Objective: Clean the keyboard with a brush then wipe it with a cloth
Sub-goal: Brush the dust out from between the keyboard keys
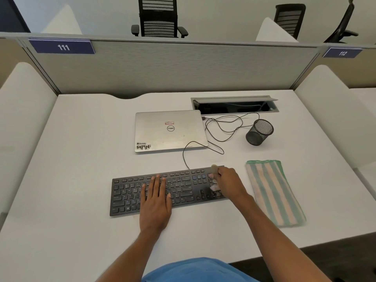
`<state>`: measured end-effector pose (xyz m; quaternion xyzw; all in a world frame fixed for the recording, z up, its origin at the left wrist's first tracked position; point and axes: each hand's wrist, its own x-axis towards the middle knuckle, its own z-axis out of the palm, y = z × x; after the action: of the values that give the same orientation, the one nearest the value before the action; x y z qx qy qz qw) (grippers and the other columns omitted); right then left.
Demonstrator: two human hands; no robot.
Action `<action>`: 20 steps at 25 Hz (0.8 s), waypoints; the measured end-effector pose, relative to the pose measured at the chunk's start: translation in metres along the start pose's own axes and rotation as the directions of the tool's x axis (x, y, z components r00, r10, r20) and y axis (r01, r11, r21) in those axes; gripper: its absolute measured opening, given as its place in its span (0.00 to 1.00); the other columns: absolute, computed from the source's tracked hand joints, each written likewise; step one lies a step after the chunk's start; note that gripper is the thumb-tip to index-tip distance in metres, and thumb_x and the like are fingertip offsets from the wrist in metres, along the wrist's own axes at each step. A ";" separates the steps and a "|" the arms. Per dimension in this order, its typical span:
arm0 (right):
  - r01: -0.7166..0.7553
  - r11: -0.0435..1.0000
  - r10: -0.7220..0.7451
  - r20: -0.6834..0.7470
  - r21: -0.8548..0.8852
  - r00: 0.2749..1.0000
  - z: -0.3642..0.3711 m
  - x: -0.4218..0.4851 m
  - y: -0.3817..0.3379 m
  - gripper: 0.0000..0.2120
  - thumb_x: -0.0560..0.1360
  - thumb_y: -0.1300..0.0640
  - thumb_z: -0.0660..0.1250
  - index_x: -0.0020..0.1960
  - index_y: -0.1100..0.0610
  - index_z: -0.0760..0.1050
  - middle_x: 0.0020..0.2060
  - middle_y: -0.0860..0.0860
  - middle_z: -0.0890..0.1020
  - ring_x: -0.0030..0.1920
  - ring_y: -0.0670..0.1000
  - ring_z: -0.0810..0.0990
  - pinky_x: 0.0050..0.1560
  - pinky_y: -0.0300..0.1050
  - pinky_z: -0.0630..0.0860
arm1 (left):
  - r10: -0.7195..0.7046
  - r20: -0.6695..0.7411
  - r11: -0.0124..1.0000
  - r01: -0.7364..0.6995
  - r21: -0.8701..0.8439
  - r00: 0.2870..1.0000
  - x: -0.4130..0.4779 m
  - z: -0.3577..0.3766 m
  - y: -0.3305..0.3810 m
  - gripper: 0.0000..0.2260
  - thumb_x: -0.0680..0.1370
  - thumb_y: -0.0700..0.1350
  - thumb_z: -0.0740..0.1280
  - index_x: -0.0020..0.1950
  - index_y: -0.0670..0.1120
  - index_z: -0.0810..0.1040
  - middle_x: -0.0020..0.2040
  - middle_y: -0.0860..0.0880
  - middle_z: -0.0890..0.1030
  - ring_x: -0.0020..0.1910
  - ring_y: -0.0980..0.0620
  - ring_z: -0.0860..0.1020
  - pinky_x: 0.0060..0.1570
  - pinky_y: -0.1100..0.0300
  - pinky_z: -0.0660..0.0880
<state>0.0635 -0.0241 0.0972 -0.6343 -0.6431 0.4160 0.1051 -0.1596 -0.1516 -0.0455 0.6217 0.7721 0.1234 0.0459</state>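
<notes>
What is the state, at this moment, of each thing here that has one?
left hand: open, flat on keyboard
right hand: grips brush
brush: bristles on the right-end keys
keyboard: lies flat under both hands
cloth: folded, right of keyboard, untouched
laptop: closed
mesh cup: upright, looks empty
cable hatch: lid open
</notes>
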 end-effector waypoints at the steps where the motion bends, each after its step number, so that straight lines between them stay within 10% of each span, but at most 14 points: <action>1: -0.011 0.998 0.009 -0.039 -0.057 0.999 -0.002 0.001 0.001 0.06 0.81 0.59 0.65 0.50 0.59 0.81 0.43 0.51 0.84 0.42 0.52 0.84 0.46 0.55 0.84 | -0.001 -0.001 1.000 0.001 0.002 1.000 0.000 0.000 0.000 0.28 0.86 0.54 0.51 0.85 0.45 0.61 0.85 0.45 0.60 0.85 0.47 0.54 0.83 0.39 0.51; 11: -0.040 0.995 0.037 0.039 0.092 0.999 0.002 0.004 0.003 0.07 0.80 0.62 0.63 0.44 0.62 0.77 0.39 0.56 0.82 0.37 0.60 0.85 0.45 0.62 0.84 | -0.005 0.003 1.000 0.005 0.002 1.000 0.001 0.000 0.000 0.28 0.86 0.54 0.50 0.85 0.46 0.61 0.85 0.45 0.60 0.85 0.47 0.54 0.83 0.40 0.51; 20: 0.063 0.922 -0.132 -0.156 -0.383 0.979 0.016 -0.008 0.004 0.14 0.85 0.52 0.57 0.52 0.61 0.77 0.45 0.58 0.84 0.43 0.57 0.81 0.40 0.45 0.69 | -0.002 -0.006 1.000 0.002 -0.008 1.000 0.000 0.001 0.000 0.28 0.86 0.54 0.51 0.85 0.46 0.61 0.85 0.45 0.59 0.85 0.48 0.53 0.83 0.40 0.50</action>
<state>0.0572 -0.0380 0.0876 -0.6445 -0.7296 0.2207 0.0598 -0.1597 -0.1511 -0.0463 0.6204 0.7723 0.1283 0.0460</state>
